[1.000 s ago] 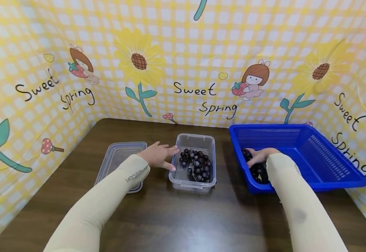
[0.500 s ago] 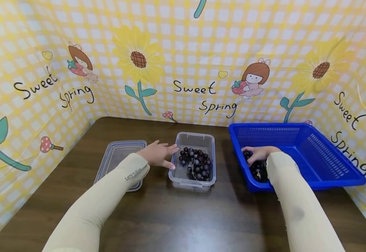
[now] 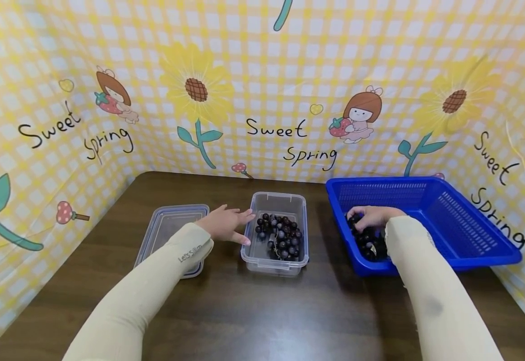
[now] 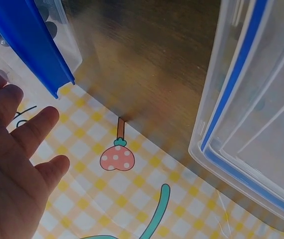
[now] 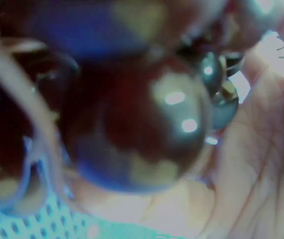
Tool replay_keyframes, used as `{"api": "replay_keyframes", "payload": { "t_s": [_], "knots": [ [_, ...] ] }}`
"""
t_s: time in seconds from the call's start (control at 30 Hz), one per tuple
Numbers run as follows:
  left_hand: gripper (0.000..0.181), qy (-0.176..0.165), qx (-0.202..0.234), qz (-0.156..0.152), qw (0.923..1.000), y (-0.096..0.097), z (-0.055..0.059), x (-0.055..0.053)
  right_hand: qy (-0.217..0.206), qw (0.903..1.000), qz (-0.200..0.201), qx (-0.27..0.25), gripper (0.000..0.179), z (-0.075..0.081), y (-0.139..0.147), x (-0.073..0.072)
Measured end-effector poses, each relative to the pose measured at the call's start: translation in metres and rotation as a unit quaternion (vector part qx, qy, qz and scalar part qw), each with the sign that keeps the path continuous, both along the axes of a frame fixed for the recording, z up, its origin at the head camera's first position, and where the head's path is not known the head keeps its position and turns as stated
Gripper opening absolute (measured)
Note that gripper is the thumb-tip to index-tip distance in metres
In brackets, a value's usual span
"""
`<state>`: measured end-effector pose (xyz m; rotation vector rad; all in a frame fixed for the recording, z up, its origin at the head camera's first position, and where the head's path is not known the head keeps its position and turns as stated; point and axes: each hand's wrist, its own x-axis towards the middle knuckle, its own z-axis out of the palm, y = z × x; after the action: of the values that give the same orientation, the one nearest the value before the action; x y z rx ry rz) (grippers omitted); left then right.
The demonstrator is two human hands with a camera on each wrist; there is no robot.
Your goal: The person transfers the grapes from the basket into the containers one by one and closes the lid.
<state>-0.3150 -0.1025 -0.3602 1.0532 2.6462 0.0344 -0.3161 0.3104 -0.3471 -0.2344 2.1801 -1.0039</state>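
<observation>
My left hand (image 3: 223, 224) is stretched out with spread fingers at the left wall of a clear plastic food container (image 3: 275, 262). A bunch of dark grapes (image 3: 291, 246) lies inside that container. In the left wrist view the left hand (image 4: 12, 164) holds nothing. My right hand (image 3: 370, 217) reaches into the left side of a blue plastic basket (image 3: 443, 220), its fingers curled over more dark grapes (image 3: 370, 246). Large, blurred grapes (image 5: 142, 119) fill the right wrist view beside the palm (image 5: 261, 164); a pale stem (image 5: 20, 84) runs among them.
A clear lid with a blue seal (image 3: 168, 225) lies on the brown wooden table (image 3: 262, 316), left of the container and partly under the left forearm. Behind the table and at both sides hangs a yellow checked cloth (image 3: 271, 75).
My right hand has lifted slightly among the grapes in the basket, its fingers more bent. The left hand keeps its place at the container; the head view has tilted slightly.
</observation>
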Motion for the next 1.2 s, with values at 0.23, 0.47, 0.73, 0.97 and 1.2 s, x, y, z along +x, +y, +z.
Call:
{"api": "replay_keyframes", "payload": {
  "t_s": [0.23, 0.47, 0.73, 0.97, 1.2],
  "knots": [
    [0.080, -0.002, -0.002, 0.004, 1.0000, -0.002, -0.003, 0.001, 0.029, 0.9980, -0.055, 0.015, 0.042, 0.014, 0.005, 0.007],
    [0.080, 0.001, 0.002, 0.006, 1.0000, -0.003, -0.001, -0.001, 0.058, 0.9938, -0.086, -0.038, 0.043, 0.033, 0.012, 0.014],
    [0.079, 0.007, 0.003, -0.001, 1.0000, -0.001, 0.002, 0.002, 0.109, 0.9780, -0.138, -0.112, 0.038, 0.052, 0.015, 0.026],
    [0.079, 0.002, 0.012, -0.004, 0.9999, 0.000, 0.000, 0.002, 0.110, 0.9594, -0.168, -0.199, 0.034, 0.061, 0.012, 0.035],
    [0.080, -0.001, 0.011, -0.002, 0.9999, -0.001, -0.002, 0.000, 0.090, 0.9416, -0.211, -0.247, 0.039, 0.062, 0.011, 0.042]
  ]
}}
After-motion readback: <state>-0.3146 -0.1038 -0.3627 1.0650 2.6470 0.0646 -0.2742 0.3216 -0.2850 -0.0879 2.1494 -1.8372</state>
